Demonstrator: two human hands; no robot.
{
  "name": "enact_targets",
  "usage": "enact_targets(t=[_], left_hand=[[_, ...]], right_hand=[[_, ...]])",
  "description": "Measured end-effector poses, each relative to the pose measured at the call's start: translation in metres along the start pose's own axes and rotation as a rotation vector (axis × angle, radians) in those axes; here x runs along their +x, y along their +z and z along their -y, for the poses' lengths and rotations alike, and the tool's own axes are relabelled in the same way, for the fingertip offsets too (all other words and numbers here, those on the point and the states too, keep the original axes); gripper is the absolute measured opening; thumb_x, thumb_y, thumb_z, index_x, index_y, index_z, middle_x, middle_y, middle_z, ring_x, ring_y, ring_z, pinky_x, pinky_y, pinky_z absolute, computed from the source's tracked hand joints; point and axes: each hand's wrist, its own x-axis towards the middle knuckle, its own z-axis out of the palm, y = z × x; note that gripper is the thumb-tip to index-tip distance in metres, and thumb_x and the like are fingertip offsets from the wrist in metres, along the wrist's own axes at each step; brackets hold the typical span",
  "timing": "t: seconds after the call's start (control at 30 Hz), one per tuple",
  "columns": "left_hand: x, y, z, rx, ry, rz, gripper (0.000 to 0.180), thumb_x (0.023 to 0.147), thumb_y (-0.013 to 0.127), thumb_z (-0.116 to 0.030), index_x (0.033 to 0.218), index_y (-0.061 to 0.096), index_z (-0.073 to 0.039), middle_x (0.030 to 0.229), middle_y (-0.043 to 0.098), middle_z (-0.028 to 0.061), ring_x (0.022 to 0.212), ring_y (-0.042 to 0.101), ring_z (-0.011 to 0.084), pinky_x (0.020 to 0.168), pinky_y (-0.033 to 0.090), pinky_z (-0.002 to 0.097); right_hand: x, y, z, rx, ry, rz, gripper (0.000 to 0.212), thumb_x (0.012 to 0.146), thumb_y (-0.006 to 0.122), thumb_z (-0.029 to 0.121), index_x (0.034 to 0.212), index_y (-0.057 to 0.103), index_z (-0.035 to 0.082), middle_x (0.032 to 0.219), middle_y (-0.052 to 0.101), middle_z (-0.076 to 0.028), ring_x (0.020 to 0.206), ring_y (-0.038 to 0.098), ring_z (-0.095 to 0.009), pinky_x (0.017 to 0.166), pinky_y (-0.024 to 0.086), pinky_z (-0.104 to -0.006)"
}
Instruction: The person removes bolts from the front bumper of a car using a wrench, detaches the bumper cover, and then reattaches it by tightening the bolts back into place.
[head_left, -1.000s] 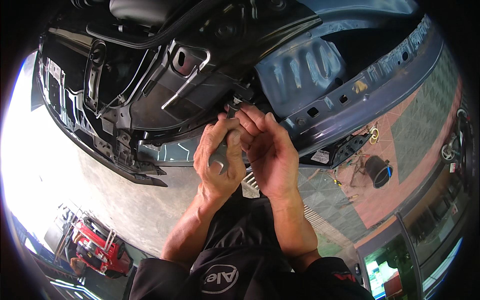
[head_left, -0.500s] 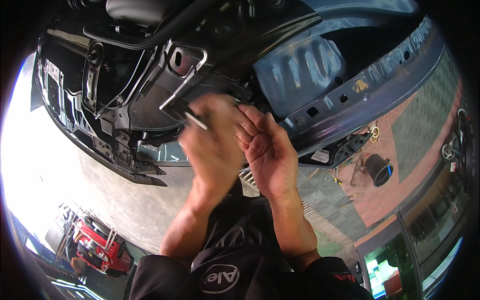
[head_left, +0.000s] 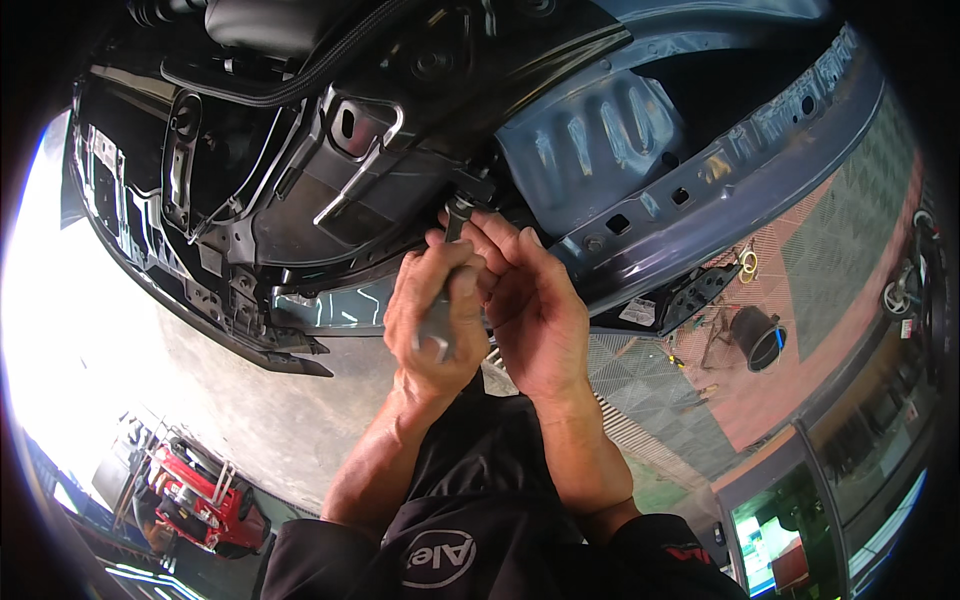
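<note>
My left hand (head_left: 432, 305) is closed around a metal spanner (head_left: 453, 228). The spanner's upper end sits against a dark bracket (head_left: 475, 188) in the gap of the car body, and its open-jawed lower end pokes out below my fingers. Close beside it, my right hand (head_left: 540, 315) is cupped with its fingers curled toward the spanner's upper end. Whatever those fingertips hold is hidden. Behind the bracket, the blue-grey door-frame metal (head_left: 595, 150) spreads to the right, and a black inner fender panel (head_left: 320, 215) lies to the left.
The car's stripped front end (head_left: 130, 200) curves along the left. A blue-grey sill (head_left: 690, 235) runs to the right. On the red and grey tiled floor stand a black bucket (head_left: 757, 340) and a yellow ring (head_left: 748, 263). A red machine (head_left: 205, 490) is at the lower left.
My left hand has turned, bringing the spanner from a blurred slant to upright, with its upper end at the bracket. My right hand has barely moved.
</note>
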Motion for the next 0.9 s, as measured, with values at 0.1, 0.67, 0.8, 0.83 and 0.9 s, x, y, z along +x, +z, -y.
enact_targets(t=[0.1, 0.67, 0.8, 0.83, 0.9], left_hand=[[0.012, 0.003, -0.01, 0.227, 0.117, 0.116, 0.019, 0.092, 0.068, -0.002, 0.111, 0.066, -0.003, 0.093, 0.07, 0.0133, 0.081, 0.064, 0.0349, 0.076, 0.054, 0.0402], [0.004, -0.007, -0.005, -0.009, -0.038, 0.035, 0.012, 0.103, 0.055, 0.0, 0.106, 0.064, 0.008, 0.09, 0.071, 0.0125, 0.072, 0.064, 0.0213, 0.069, 0.055, 0.0353], [0.01, -0.001, -0.008, 0.177, 0.119, 0.118, 0.01, 0.098, 0.063, -0.001, 0.106, 0.066, 0.005, 0.097, 0.072, 0.0143, 0.078, 0.068, 0.028, 0.075, 0.055, 0.0408], [0.015, 0.0, -0.01, 0.232, 0.179, 0.137, 0.01, 0.098, 0.064, -0.001, 0.105, 0.066, 0.005, 0.097, 0.072, 0.0145, 0.08, 0.069, 0.0288, 0.075, 0.055, 0.0408], [0.019, 0.0, -0.011, 0.241, 0.12, 0.14, 0.014, 0.102, 0.059, -0.006, 0.104, 0.067, 0.004, 0.094, 0.07, 0.0128, 0.079, 0.068, 0.0239, 0.07, 0.053, 0.0355]], right_hand=[[0.0, -0.004, 0.001, 0.044, -0.001, 0.039, 0.059, 0.113, 0.044, 0.038, 0.149, 0.048, -0.008, 0.153, 0.054, -0.02, 0.144, 0.05, -0.024, 0.115, 0.038, -0.036], [-0.004, 0.007, 0.006, -0.033, 0.041, -0.065, 0.06, 0.112, 0.04, 0.038, 0.149, 0.046, -0.008, 0.152, 0.054, -0.019, 0.142, 0.051, -0.027, 0.122, 0.032, -0.0408], [-0.002, 0.0, 0.002, -0.01, 0.015, -0.019, 0.059, 0.113, 0.041, 0.039, 0.15, 0.047, -0.007, 0.149, 0.057, -0.018, 0.137, 0.055, -0.022, 0.117, 0.037, -0.0374], [-0.001, -0.002, 0.0, -0.012, 0.013, 0.009, 0.061, 0.113, 0.041, 0.041, 0.151, 0.046, -0.007, 0.151, 0.055, -0.019, 0.136, 0.055, -0.02, 0.115, 0.037, -0.0364], [-0.001, -0.001, 0.001, -0.025, 0.029, 0.004, 0.062, 0.114, 0.04, 0.042, 0.151, 0.045, -0.007, 0.152, 0.054, -0.02, 0.136, 0.054, -0.019, 0.115, 0.038, -0.0367]])
